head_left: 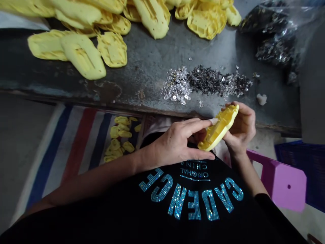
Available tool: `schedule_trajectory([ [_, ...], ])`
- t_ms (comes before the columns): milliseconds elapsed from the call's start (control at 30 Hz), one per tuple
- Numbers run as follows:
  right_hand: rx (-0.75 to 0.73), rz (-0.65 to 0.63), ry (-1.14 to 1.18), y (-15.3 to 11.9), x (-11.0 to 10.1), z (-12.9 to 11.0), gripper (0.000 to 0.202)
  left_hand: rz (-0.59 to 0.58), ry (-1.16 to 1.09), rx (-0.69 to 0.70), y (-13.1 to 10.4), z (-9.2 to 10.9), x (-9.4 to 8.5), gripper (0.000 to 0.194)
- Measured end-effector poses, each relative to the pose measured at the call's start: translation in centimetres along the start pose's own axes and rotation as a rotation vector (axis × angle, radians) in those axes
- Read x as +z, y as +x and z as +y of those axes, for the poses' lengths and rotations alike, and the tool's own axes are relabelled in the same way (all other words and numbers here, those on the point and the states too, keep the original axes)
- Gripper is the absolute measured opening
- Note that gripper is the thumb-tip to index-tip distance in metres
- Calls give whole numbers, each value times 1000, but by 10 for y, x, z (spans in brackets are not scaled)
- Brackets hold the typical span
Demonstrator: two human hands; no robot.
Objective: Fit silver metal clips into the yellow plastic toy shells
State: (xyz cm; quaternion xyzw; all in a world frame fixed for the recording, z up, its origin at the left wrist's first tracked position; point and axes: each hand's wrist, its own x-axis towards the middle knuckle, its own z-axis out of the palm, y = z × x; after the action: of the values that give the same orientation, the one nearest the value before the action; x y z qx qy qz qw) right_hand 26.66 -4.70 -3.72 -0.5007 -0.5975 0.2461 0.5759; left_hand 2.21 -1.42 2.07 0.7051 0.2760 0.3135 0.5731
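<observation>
A yellow moulded plastic shell (218, 128) is held up on its edge between my two hands, over the near edge of the workbench. My right hand (241, 127) grips its far right side, fingers behind and thumb at the lower rim. My left hand (179, 140) has its index finger reaching into the ribbed inner side, with something whitish on the fingertip. My left thumb lies along the shell's lower end, and the other left fingers are partly hidden behind it. Just beyond the hands lies a heap of small shiny metal pieces (205, 81) on the bench.
More yellow shells (83, 56) are piled along the back and left of the dark workbench (142, 71). A clear bag of metal pieces (276, 44) stands at back right, near a small white lump (261, 99). Below are a striped sheet (78, 139) with shells and a purple stool (288, 184).
</observation>
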Motion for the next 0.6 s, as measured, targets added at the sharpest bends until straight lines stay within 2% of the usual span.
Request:
schedule_trajectory([
  [100,-40,-14,-10,7,4,-8,61,60,-37,39,0,-3,-3,64],
  [167,-61,-44,-9,16,11,-14,61,90,-93,-18,-6,-5,-10,55],
  [200,-61,-85,-20,24,16,-16,60,114,-113,-66,-12,-6,-17,50],
  [267,-73,-280,-47,47,27,-19,62,223,-77,-167,-31,-11,-34,41],
  [333,-119,-519,-70,81,39,-17,58,398,112,-266,-63,-19,-55,32],
  [367,-146,-608,-89,103,46,-14,53,466,237,-316,-83,-25,-67,29],
  [400,-162,-640,-126,126,54,-8,42,509,294,-336,-104,-32,-79,28],
  [467,-157,-594,-289,176,74,9,28,548,371,-365,-150,-52,-104,30],
  [500,-104,-583,-371,201,87,20,28,572,458,-380,-173,-65,-115,31],
  [533,-27,-582,-428,224,101,32,31,582,696,-392,-194,-78,-126,36],
  [600,27,-575,-470,263,132,57,42,617,837,-448,-228,-107,-141,40],
])
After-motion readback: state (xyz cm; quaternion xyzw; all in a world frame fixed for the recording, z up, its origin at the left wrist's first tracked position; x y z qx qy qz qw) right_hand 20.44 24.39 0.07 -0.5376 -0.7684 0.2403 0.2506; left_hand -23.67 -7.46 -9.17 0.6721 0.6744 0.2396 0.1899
